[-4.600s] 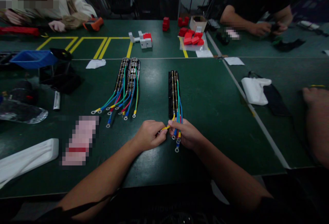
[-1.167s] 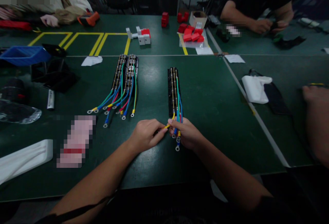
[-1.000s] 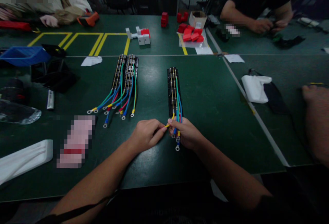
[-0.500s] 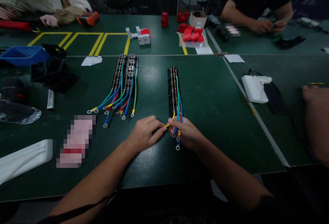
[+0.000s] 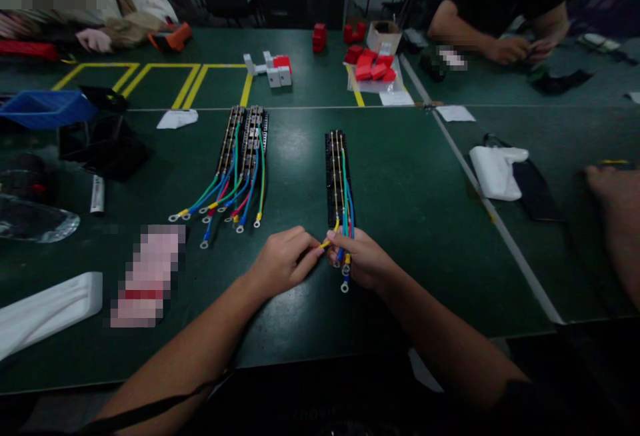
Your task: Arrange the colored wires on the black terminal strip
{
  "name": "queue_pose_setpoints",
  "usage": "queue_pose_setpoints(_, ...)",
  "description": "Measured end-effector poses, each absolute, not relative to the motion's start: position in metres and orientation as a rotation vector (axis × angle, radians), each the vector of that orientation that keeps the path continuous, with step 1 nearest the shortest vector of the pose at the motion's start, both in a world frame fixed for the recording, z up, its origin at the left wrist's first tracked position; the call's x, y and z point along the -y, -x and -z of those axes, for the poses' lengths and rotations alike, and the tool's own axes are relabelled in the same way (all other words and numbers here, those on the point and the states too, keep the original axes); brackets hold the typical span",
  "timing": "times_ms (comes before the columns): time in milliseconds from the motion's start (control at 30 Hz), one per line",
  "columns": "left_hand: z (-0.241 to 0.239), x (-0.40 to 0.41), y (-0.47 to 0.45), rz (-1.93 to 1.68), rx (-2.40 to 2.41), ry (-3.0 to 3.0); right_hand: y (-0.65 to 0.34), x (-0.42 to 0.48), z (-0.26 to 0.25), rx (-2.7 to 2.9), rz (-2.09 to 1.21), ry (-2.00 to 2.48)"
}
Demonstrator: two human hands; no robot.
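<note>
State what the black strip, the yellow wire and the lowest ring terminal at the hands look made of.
Black strip: probably plastic, dark and dull. Yellow wire: likely plastic-insulated, smooth, evenly coloured. Ring terminal: apparently bare metal, silvery; its blue sleeve is perhaps plastic.

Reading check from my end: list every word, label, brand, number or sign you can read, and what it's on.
No text can be read.
Marker: dark print, too small.
Grey blocks: dark marks, too small to tell.
Shirt: faint marks, too dark.
Pixelated patch: obscured.
Rightmost strip: none I can make out.
</note>
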State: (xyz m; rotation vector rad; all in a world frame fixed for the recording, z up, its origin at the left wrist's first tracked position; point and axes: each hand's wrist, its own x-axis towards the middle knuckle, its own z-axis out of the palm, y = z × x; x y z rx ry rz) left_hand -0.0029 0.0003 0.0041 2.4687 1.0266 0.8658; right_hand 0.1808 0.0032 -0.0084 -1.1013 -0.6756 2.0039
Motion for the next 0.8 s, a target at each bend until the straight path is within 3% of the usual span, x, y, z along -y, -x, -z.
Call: queue_pose_setpoints(800, -0.0034, -0.0005, 0.0035, -0.966, -1.039, -2.448, -0.1809, -0.0048, 0.0074, 0.582, -2.029, 1.069)
